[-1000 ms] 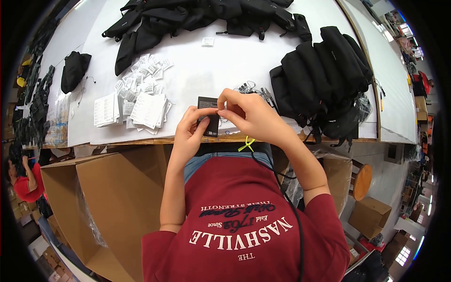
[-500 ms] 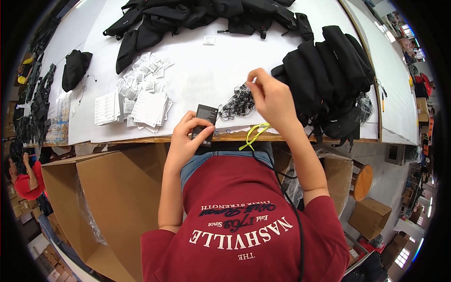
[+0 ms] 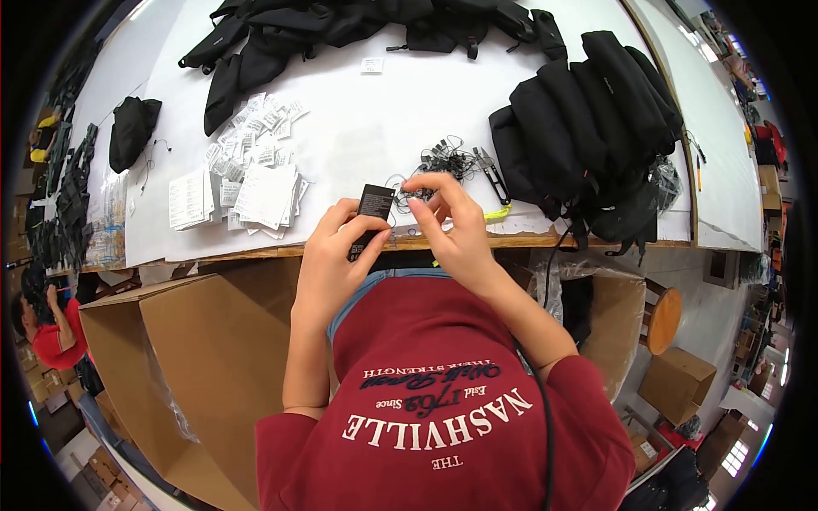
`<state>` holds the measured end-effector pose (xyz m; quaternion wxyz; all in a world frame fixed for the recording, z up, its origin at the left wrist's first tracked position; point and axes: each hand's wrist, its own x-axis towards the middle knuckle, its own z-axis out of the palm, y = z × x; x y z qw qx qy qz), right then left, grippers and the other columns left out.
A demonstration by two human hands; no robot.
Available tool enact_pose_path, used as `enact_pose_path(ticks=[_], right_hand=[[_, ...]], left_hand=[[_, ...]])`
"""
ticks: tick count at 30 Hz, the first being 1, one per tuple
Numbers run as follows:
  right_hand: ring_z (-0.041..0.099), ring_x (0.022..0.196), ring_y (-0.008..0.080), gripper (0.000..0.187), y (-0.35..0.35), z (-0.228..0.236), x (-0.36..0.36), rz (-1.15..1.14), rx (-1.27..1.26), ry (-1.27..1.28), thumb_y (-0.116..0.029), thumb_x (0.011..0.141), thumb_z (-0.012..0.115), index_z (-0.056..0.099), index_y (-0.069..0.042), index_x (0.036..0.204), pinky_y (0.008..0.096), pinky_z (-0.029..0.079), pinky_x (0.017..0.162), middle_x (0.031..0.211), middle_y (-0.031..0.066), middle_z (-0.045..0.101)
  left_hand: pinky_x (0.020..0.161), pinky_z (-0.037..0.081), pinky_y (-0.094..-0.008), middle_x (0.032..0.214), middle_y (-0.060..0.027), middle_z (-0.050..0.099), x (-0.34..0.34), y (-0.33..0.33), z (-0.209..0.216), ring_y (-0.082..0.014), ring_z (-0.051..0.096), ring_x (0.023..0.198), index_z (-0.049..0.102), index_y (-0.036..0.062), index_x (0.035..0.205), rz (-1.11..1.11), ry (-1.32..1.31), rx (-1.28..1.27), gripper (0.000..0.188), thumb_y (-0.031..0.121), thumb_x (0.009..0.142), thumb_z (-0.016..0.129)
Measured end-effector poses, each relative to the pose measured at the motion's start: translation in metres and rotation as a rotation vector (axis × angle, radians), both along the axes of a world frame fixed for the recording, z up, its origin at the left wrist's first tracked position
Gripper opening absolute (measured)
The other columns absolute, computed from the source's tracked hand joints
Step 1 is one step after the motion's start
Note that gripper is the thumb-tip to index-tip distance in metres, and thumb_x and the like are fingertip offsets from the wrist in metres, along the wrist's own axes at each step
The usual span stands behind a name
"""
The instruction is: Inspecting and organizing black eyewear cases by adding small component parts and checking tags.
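Pinching a black card (image 3: 373, 204) by its near part, I have the thumb and fingers of my left hand (image 3: 339, 245) shut on its seven o'clock end, the thumb lying across the lower face, so that the far end juts free toward one o'clock, its small pale print facing up. My right hand (image 3: 462, 226) is at the card's three o'clock, thumb and index finger curved toward it with a narrow gap between their tips; those tips are just beside the card's two o'clock corner, and I cannot tell whether they touch it or have hold of a thin cord. At two o'clock from the card, past my right fingers, lies a tangled heap of dark cords (image 3: 447, 157) on the white worktop (image 3: 341, 119), with black snips (image 3: 490, 175) just beyond it, and stacked black bags (image 3: 588, 128) farther out that way. White booklets (image 3: 267, 198) sit at nine o'clock, a loose pile of white labels (image 3: 256, 132) at ten, and one single white tag (image 3: 371, 66) at twelve, well apart from my hands.
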<state>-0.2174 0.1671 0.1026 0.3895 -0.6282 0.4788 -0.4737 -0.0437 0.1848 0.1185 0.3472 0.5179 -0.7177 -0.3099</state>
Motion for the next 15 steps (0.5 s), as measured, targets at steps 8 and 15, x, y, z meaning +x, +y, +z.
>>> enact_pose_path(ticks=[8, 15], right_hand=[[0.043, 0.059, 0.0074, 0.024, -0.006, -0.013, -0.023, -0.231, -0.07, -0.052, -0.017, 0.095, 0.054, 0.066, -0.002, 0.081, 0.0236, 0.032, 0.051, 0.081, 0.0022, 0.053], [0.044, 0.064, 0.0064, 0.019, 0.007, -0.009, -0.023, -0.049, 0.033, -0.054, -0.019, 0.094, 0.057, 0.065, -0.003, 0.09, 0.0213, 0.036, 0.054, 0.089, 0.0021, 0.054]], left_hand=[[0.07, 0.045, -0.0342, 0.088, -0.0084, 0.056, 0.001, 0.001, 0.005, -0.0247, 0.055, 0.08, 0.066, 0.0039, 0.085, -0.008, -0.057, -0.012, 0.01, 0.008, 0.077, 0.071], [0.07, 0.045, -0.0344, 0.089, -0.0077, 0.056, -0.001, -0.001, 0.004, -0.0248, 0.054, 0.08, 0.066, 0.0057, 0.085, -0.065, -0.067, -0.067, 0.011, 0.009, 0.076, 0.071]])
